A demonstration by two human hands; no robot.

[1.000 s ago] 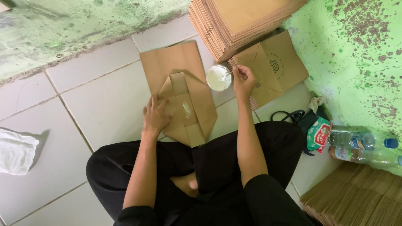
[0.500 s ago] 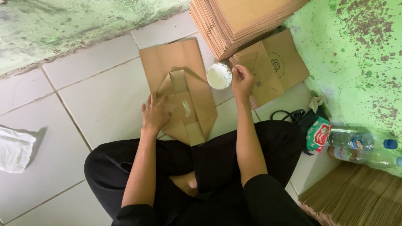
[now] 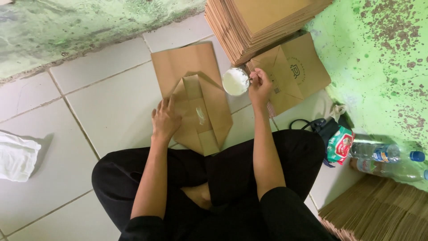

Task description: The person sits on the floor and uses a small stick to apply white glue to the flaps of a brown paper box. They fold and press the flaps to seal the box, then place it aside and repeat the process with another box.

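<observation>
A brown paper bag (image 3: 196, 96) lies flat on the white floor tiles in front of my crossed legs, its bottom flaps folded open with a pale smear of glue on them. My left hand (image 3: 166, 118) presses flat on the bag's left flap. My right hand (image 3: 260, 85) reaches to a small round cup of white glue (image 3: 235, 81) and pinches a thin tool whose tip dips at the cup's rim.
A tall stack of flat brown bags (image 3: 254, 22) stands at the back, with a folded bag (image 3: 292, 71) beside it. To the right are plastic water bottles (image 3: 388, 158), a red-and-green packet (image 3: 341, 143) and another bag stack (image 3: 379, 214). A white cloth (image 3: 18, 156) lies far left.
The hands stay nearly still. My right hand keeps at the glue cup and the left stays pressed on the bag; the view shifts slightly.
</observation>
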